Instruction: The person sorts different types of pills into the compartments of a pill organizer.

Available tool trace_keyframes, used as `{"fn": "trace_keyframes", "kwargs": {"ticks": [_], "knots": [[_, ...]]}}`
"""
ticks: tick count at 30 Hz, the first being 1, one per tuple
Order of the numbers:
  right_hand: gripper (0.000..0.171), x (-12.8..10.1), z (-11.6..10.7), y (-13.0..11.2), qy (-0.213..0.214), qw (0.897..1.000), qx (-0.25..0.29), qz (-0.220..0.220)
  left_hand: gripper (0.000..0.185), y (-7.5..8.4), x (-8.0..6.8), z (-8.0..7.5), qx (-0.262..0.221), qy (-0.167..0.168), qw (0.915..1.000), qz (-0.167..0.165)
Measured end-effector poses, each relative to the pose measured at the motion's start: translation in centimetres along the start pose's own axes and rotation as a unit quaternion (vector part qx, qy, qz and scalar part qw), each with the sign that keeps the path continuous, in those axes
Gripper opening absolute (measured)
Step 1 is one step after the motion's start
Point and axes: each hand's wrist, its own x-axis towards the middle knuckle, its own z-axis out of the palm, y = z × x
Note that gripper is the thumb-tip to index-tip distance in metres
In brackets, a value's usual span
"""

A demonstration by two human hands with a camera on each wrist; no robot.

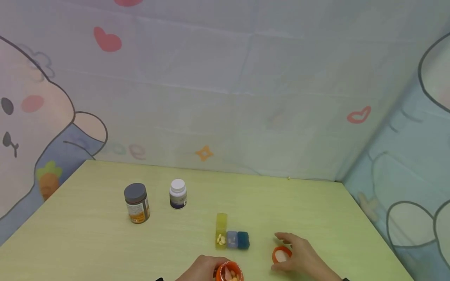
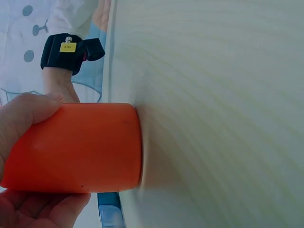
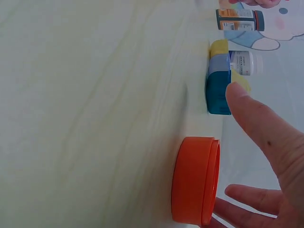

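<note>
My left hand (image 1: pixel 205 269) grips an open orange bottle (image 1: pixel 230 272) at the table's near edge; orange and pale pills show inside it. In the left wrist view the orange bottle (image 2: pixel 80 148) stands on the table with my thumb (image 2: pixel 26 111) on one side and my fingers (image 2: pixel 40 209) on the other. My right hand (image 1: pixel 292 253) hovers with relaxed fingers over an orange cap (image 1: pixel 281 255) that lies liner-up on the table. The orange cap (image 3: pixel 194 180) sits apart from my straight fingers (image 3: pixel 259 128). A pill organiser (image 1: pixel 232 238) lies just beyond, its yellow lid open over pale pills.
A brown jar with a grey lid (image 1: pixel 136 203) and a small white-capped bottle (image 1: pixel 177 194) stand at the far left of the yellow-green table (image 1: pixel 88 234). A printed cloth backdrop (image 1: pixel 225 97) walls the table at the back and sides.
</note>
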Motion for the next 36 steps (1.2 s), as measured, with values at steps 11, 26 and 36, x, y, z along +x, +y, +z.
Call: {"fn": "trace_keyframes", "kwargs": {"ticks": [11, 26, 36], "knots": [[0.065, -0.5, 0.3, 0.8, -0.016, 0.999, 0.010, 0.045, 0.035, -0.1, -0.1, 0.0, -0.016, -0.003, 0.9996, 0.023], [0.066, -2.7, -3.0, -2.0, 0.098, 0.986, 0.013, -0.132, 0.037, -0.1, 0.1, 0.0, -0.015, -0.001, 0.9998, 0.015], [0.059, -4.4, -4.8, -5.1, 0.098, 0.969, 0.054, -0.220, 0.034, -0.1, 0.0, 0.0, -0.030, -0.001, 0.9995, 0.007]]}}
